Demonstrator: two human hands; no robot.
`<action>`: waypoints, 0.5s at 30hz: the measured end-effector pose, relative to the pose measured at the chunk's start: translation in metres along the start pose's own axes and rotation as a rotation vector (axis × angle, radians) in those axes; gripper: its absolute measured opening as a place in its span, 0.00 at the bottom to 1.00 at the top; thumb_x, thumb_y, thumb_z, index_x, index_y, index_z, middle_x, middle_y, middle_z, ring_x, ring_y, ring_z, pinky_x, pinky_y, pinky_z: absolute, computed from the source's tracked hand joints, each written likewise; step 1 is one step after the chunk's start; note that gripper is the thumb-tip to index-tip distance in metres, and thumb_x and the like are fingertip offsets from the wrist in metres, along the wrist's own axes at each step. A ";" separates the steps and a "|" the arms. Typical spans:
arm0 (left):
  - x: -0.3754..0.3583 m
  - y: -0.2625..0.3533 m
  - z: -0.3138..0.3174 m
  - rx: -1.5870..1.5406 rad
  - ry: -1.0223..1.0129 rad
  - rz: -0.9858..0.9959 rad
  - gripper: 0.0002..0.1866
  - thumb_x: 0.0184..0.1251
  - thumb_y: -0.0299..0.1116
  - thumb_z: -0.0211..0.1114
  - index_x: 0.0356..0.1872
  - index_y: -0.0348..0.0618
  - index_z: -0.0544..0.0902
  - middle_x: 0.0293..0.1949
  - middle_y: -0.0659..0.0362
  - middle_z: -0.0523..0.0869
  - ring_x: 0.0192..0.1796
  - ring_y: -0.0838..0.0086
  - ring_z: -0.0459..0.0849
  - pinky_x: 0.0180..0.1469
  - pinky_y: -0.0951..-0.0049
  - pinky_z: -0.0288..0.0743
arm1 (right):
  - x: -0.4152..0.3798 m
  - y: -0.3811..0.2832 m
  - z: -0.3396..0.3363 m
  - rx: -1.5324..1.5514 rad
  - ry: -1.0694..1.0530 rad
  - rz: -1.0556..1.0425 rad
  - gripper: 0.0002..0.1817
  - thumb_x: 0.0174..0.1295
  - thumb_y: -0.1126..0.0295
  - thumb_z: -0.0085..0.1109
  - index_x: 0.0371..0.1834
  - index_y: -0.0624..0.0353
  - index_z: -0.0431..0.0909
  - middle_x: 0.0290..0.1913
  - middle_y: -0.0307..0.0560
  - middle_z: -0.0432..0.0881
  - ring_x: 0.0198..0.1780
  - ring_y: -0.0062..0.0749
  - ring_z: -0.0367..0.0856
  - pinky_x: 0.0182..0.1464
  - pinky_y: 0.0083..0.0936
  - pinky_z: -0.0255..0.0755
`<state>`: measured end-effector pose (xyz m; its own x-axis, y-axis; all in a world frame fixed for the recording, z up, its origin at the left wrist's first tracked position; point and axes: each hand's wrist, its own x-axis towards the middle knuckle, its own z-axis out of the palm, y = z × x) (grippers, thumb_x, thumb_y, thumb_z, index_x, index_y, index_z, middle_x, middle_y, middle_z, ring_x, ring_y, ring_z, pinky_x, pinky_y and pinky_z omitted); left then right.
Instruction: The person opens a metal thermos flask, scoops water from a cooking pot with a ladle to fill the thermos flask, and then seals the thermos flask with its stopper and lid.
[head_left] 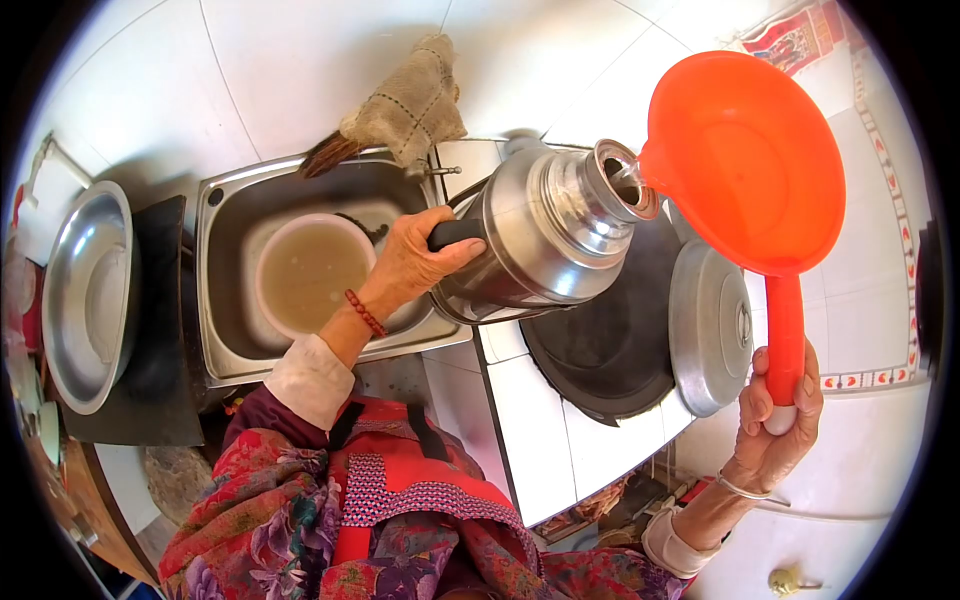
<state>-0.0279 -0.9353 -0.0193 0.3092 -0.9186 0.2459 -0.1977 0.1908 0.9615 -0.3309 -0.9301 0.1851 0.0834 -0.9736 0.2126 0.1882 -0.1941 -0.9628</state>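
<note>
My left hand (423, 254) is wrapped round the black handle of a steel thermos flask (545, 235), which is tilted with its open mouth toward the upper right. In my right hand (780, 425) is the handle of an orange plastic water ladle (745, 160). The ladle's lip meets the flask's mouth, and a clear stream of water (628, 174) runs between the two. Below the flask lies a large dark wok (600, 350) set in the white tiled stove top (540, 440). How full the flask is cannot be seen.
Left of the flask, a steel sink (228, 330) holds a basin (268, 250) of cloudy water. A cloth-wrapped brush (415, 105) hangs by the tap (435, 171). A metal lid (710, 330) leans at the wok's right edge. A large metal bowl (62, 300) stands at far left.
</note>
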 end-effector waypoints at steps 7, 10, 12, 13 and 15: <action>0.000 0.000 0.000 -0.011 -0.007 0.006 0.17 0.49 0.41 0.69 0.22 0.37 0.74 0.16 0.60 0.72 0.21 0.79 0.67 0.22 0.76 0.63 | 0.001 -0.003 0.001 -0.018 -0.032 -0.019 0.26 0.57 0.67 0.50 0.55 0.73 0.59 0.32 0.59 0.71 0.15 0.20 0.65 0.10 0.08 0.57; 0.000 0.001 -0.001 -0.022 -0.009 0.009 0.17 0.50 0.40 0.69 0.23 0.37 0.74 0.16 0.60 0.72 0.21 0.80 0.67 0.22 0.77 0.63 | 0.001 -0.004 0.004 -0.040 -0.016 -0.030 0.27 0.57 0.67 0.51 0.55 0.73 0.59 0.32 0.58 0.71 0.14 0.21 0.65 0.10 0.09 0.57; 0.000 0.001 0.000 -0.033 -0.014 0.009 0.16 0.50 0.40 0.69 0.23 0.37 0.74 0.16 0.60 0.72 0.21 0.80 0.67 0.22 0.77 0.63 | 0.001 -0.004 0.005 -0.049 -0.015 -0.033 0.27 0.56 0.67 0.51 0.55 0.73 0.59 0.32 0.58 0.71 0.15 0.20 0.65 0.10 0.09 0.57; 0.000 0.000 0.000 -0.043 -0.014 0.006 0.16 0.50 0.39 0.69 0.23 0.37 0.74 0.16 0.61 0.72 0.21 0.80 0.66 0.22 0.77 0.62 | 0.001 -0.004 0.005 -0.058 -0.013 -0.036 0.27 0.56 0.67 0.52 0.56 0.73 0.59 0.32 0.57 0.71 0.15 0.20 0.65 0.10 0.08 0.57; -0.001 -0.001 0.000 -0.053 -0.016 0.003 0.16 0.50 0.39 0.68 0.22 0.37 0.74 0.16 0.61 0.71 0.21 0.80 0.66 0.22 0.78 0.62 | 0.000 -0.004 0.006 -0.061 -0.011 -0.038 0.28 0.56 0.66 0.52 0.56 0.73 0.59 0.32 0.57 0.71 0.15 0.20 0.65 0.10 0.08 0.57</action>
<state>-0.0279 -0.9349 -0.0200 0.2940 -0.9232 0.2474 -0.1490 0.2114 0.9660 -0.3257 -0.9288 0.1904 0.0885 -0.9641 0.2503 0.1310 -0.2378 -0.9624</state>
